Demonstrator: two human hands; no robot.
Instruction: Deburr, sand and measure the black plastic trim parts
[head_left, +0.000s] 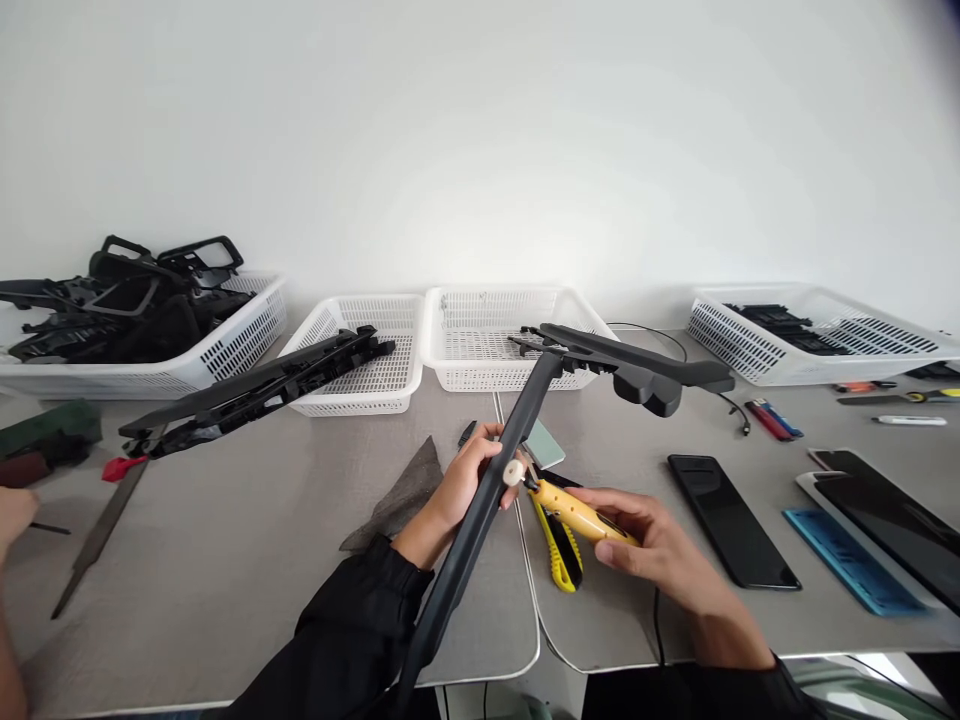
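Observation:
My left hand is closed around a long black plastic trim piece, which runs diagonally from the table's front edge up to a wider, moulded head over the middle baskets. In my right hand is a yellow handheld rotary tool, apparently corded. A small white wheel at the tool's tip lies against or just in front of the bar, near my left fingertips; I cannot tell whether they touch. Beneath the tool lies a yellow and black utility knife. A grey cloth lies left of my left hand.
White baskets line the wall, the left one heaped with black plastic parts. Another black part leans over a basket. A flat file and another person's hand are at left. Phones lie at right.

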